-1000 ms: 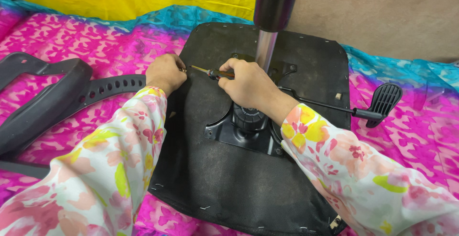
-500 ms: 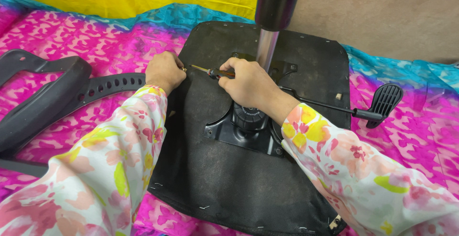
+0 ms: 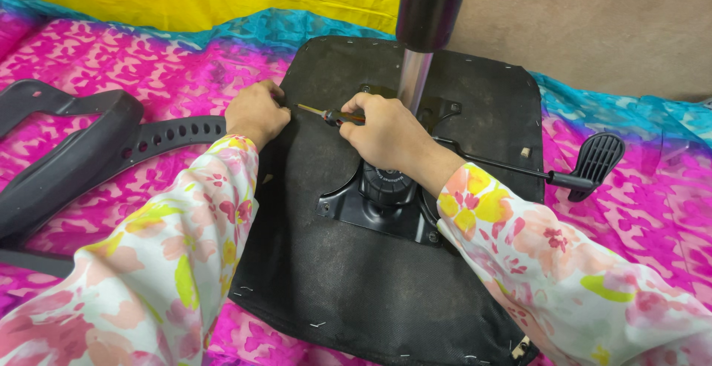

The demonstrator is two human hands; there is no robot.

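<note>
Gripping a screwdriver (image 3: pixel 326 114), the right hand (image 3: pixel 386 130) stays closed mid-seat; the left hand (image 3: pixel 256 112) curls over the chair base's (image 3: pixel 356 292) left edge, armrest (image 3: pixel 67 158) close beside

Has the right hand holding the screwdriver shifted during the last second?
No. The right hand keeps gripping the screwdriver at the same spot beside the chrome column.

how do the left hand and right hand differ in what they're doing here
The right hand grips a screwdriver, its shaft pointing left; the left hand holds no tool and rests closed at the left edge of the black seat underside. The right hand lies over the seat's metal mechanism plate, beside the chrome gas-lift column; the left hand sits nearer the black armrest. Both wear floral sleeves.
</note>
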